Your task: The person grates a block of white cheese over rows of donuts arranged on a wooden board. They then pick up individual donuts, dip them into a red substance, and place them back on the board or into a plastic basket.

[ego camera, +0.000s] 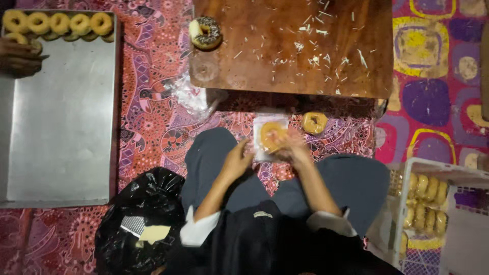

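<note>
Both hands, left hand (pixel 235 162) and right hand (pixel 293 145), clasp plain golden doughnut (pixel 271 135), seemingly inside clear bag (pixel 262 147).

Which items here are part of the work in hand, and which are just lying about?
In use: left hand, right hand, plain doughnut, clear wrapper.
Lying about: loose doughnut, topped doughnut, metal tray, black bag, white crate.
</note>
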